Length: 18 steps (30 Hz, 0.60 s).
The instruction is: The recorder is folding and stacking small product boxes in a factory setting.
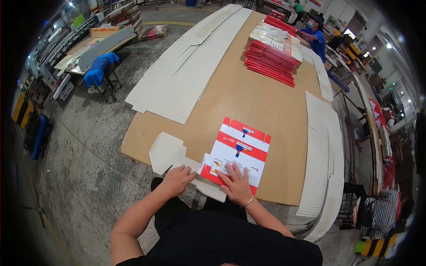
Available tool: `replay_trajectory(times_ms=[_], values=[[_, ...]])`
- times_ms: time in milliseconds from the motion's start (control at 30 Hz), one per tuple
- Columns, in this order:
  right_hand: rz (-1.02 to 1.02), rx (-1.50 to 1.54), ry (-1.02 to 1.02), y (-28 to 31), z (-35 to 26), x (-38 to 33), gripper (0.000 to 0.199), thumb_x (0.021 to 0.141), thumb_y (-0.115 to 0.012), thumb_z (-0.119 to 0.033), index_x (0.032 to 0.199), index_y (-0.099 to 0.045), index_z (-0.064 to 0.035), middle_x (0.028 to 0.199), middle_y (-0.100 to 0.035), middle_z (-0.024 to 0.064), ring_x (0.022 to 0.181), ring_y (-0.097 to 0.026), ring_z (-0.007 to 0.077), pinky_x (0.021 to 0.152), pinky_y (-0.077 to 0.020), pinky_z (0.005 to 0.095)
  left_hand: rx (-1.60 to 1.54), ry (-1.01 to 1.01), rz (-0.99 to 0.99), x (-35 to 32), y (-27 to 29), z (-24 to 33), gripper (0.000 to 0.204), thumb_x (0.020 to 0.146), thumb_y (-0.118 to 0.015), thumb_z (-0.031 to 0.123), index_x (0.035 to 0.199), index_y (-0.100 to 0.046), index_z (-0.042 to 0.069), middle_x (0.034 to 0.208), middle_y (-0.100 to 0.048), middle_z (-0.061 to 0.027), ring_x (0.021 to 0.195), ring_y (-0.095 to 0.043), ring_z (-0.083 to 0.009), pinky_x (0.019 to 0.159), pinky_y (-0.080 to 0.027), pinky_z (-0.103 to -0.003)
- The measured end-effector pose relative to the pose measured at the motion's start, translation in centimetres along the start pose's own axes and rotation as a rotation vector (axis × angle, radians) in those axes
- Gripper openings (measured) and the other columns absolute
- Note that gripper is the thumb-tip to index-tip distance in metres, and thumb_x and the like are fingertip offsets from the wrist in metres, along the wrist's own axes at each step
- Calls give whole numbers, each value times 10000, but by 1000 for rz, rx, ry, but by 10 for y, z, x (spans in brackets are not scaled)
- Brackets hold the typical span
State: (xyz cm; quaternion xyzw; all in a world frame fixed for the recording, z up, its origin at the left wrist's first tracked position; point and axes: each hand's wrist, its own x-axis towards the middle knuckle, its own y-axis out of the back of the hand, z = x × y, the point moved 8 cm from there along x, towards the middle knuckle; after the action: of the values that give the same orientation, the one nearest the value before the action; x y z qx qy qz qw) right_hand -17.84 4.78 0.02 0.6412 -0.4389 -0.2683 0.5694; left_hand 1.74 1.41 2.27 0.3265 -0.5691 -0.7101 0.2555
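Observation:
A flat red-and-white printed carton sheet (246, 153) lies on the brown board in front of me, at the near edge. My right hand (237, 184) rests on its lower part, fingers spread flat. At the carton's lower left corner, my left hand (178, 179) is closed with its fingers bent beside a small white flap (204, 162). What it grips is hidden. A short, thin dark thing (168, 168) shows next to its knuckles. Under and beside the left hand lies a plain white cardboard piece (166, 153), partly past the board's edge.
A stack of red-and-white cartons (273, 60) stands at the far right. White cardboard sheets (191, 66) lie at the far left; a fanned row (319, 155) lines the right side. A person in blue (316, 37) stands beyond the stack. Someone in stripes (382, 210) sits at right.

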Motion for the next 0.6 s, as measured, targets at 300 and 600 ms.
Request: replay_trajectory(times_ms=[300,600], values=[[-7,-63,188,13,26,-17,416,922,-568,-398,1295,-597,-216,1429,-426,184,1331,-383,374,1099,-266,558,-368,-75,-651,106,-33,-33,426,700,-749,325,1079,-677,143,879,-682,-113,892,-658,-320,727,-520,-435],[92,128,-1,15,46,-20,618,731,-708,-556,1254,-618,-240,1231,-495,140,1225,-431,318,1077,-231,540,205,-197,260,3,-10,31,624,712,-723,345,1272,-570,119,1301,-538,-108,1180,-514,-296,978,-411,-573]])
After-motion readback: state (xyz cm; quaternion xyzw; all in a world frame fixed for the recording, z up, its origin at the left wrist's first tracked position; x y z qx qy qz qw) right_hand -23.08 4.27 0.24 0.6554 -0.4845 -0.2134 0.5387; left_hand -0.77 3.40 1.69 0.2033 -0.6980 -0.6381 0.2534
